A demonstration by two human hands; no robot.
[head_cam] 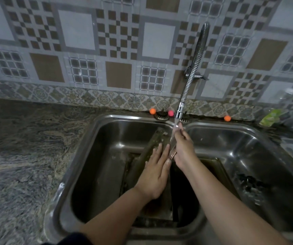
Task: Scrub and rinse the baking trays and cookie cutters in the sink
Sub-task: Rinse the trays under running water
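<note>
Water runs from the flexible steel tap (179, 112) over my right hand (183, 147), which holds a small rose-gold cookie cutter (172, 155) in the stream; most of the cutter is hidden by the fingers. My left hand (155, 174) is stretched flat, fingers straight, beside the stream and above a dark baking tray (147, 152) that leans tilted in the left sink basin (96, 156). A second dark tray (212, 167) lies across the divider towards the right basin.
The right basin (258, 156) holds dark debris near its floor. A marbled stone counter (27, 147) spreads to the left. Orange and pink small balls (152, 111) sit along the tiled wall behind the sink, and a green packet (269, 117) lies at the far right.
</note>
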